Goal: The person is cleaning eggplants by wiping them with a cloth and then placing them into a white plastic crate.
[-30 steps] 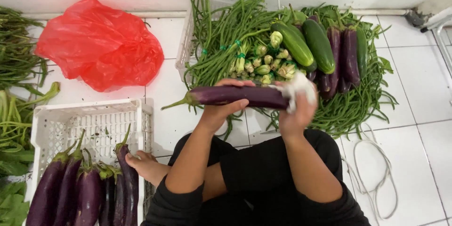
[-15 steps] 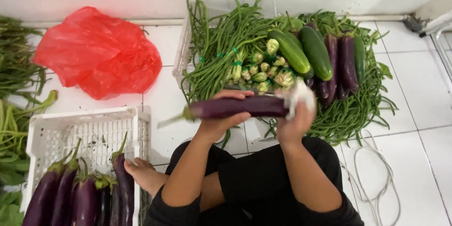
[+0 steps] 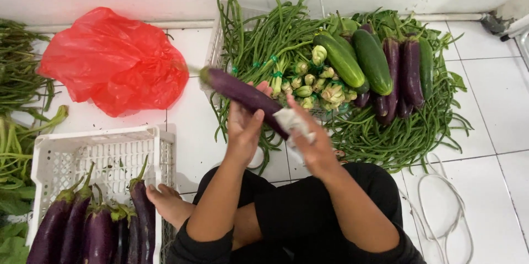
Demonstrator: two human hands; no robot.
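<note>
My left hand (image 3: 246,124) grips a long purple eggplant (image 3: 238,91) near its middle, stem end pointing up and left. My right hand (image 3: 310,143) presses a white cloth (image 3: 291,121) around the eggplant's lower end. Both hands are raised in front of me, above my crossed legs in black clothes. Just beyond the hands lies a pile of long green beans (image 3: 264,38), small pale green buds (image 3: 314,79), cucumbers (image 3: 372,60) and more purple eggplants (image 3: 410,71).
A white plastic crate (image 3: 99,151) at lower left holds several purple eggplants (image 3: 96,231). A red plastic bag (image 3: 113,60) lies on the white tiled floor. Leafy greens (image 3: 16,104) run along the left edge. A white cord (image 3: 441,209) loops at lower right.
The eggplant has tilted from level to slanting, its stem end now higher and to the left. My right hand with the cloth has slid down toward the lower end.
</note>
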